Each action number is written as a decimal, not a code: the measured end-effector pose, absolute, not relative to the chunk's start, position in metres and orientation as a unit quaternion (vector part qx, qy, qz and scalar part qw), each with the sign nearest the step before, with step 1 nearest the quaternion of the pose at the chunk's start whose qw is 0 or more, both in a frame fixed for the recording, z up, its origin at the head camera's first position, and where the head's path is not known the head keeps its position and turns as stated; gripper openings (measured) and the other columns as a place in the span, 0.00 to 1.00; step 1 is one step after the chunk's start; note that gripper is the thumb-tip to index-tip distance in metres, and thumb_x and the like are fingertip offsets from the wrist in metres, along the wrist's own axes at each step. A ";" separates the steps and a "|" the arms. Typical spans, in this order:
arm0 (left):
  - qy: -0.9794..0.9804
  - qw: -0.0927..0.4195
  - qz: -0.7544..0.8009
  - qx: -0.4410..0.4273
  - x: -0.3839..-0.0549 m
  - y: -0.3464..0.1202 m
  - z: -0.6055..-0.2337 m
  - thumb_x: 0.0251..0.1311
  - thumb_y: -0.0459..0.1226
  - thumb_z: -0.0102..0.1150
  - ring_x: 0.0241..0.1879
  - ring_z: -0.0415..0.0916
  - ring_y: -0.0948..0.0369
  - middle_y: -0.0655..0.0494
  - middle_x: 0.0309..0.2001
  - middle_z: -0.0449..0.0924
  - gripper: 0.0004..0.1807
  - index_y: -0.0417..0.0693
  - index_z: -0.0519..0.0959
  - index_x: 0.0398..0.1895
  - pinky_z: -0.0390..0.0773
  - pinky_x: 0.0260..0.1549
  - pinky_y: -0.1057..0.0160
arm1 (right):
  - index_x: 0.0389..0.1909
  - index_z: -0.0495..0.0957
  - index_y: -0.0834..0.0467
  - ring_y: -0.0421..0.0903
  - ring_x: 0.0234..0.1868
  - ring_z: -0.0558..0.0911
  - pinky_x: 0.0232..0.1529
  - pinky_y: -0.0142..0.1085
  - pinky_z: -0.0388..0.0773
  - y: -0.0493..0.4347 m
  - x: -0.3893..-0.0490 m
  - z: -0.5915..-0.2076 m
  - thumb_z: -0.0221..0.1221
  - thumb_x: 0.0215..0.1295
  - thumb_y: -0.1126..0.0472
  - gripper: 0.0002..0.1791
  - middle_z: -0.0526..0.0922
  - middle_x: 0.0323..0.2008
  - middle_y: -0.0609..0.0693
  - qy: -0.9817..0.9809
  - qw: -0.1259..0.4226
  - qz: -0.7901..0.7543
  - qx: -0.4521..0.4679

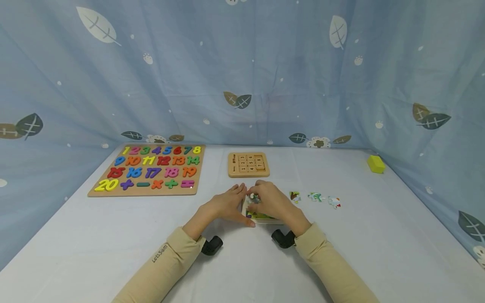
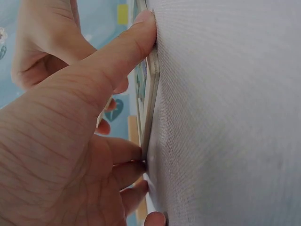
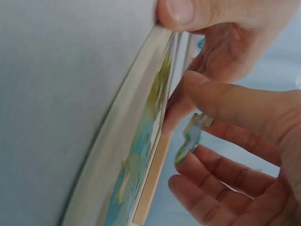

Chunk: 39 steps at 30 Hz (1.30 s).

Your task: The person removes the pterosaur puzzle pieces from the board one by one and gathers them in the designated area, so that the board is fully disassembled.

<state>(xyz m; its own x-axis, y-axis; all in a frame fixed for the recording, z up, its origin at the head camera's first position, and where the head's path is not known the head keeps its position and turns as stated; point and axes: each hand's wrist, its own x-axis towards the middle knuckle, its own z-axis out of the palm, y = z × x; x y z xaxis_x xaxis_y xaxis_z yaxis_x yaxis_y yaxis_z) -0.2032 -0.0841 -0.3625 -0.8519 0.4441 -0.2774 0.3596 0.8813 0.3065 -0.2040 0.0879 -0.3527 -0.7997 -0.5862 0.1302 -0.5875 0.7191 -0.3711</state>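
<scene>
A shallow jigsaw puzzle board with a pale rim and a green and blue picture lies in front of the person, partly hidden by both hands. At its left side, the left hand presses with spread fingers, its thumb at the near corner and its fingertips along the edge. Over the board, the right hand pinches a small puzzle piece between thumb and fingers. In the right wrist view this piece is tilted and apart from the board's surface. Loose puzzle pieces lie right of the board.
A wooden number board with coloured numerals is at the back left. Behind the puzzle stands a wooden sliding number puzzle. A yellow block sits at the far right, near the blue curtain.
</scene>
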 end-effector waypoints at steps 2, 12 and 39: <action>0.955 0.173 0.118 0.211 -0.204 -0.083 -0.363 0.46 0.65 0.65 0.77 0.38 0.52 0.51 0.78 0.39 0.63 0.44 0.45 0.77 0.61 0.65 0.40 | 0.48 0.83 0.61 0.40 0.27 0.71 0.28 0.30 0.70 0.090 -0.204 -0.351 0.70 0.53 0.58 0.21 0.79 0.34 0.50 -0.929 -0.007 0.198 0.313; 0.956 0.175 0.106 0.209 -0.205 -0.082 -0.363 0.46 0.67 0.64 0.77 0.38 0.54 0.52 0.78 0.38 0.63 0.44 0.45 0.77 0.60 0.67 0.43 | 0.47 0.84 0.62 0.38 0.27 0.72 0.27 0.28 0.70 0.098 -0.205 -0.339 0.72 0.51 0.59 0.21 0.79 0.31 0.50 -0.932 -0.040 0.182 0.311; 0.957 0.171 0.116 0.203 -0.204 -0.082 -0.364 0.45 0.66 0.65 0.77 0.38 0.53 0.51 0.78 0.39 0.64 0.43 0.46 0.76 0.58 0.68 0.42 | 0.41 0.86 0.62 0.42 0.28 0.69 0.28 0.31 0.67 0.143 -0.210 -0.308 0.73 0.47 0.63 0.17 0.82 0.32 0.51 -0.946 -0.092 0.190 0.248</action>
<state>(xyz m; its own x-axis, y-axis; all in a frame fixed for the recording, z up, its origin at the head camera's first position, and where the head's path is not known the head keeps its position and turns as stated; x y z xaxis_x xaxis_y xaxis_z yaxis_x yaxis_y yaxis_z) -0.2037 -0.0824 -0.3636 -0.8593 0.4275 -0.2807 0.3482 0.8910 0.2913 -0.2095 0.1430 -0.3076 -0.8604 -0.5035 -0.0794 -0.4340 0.8053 -0.4039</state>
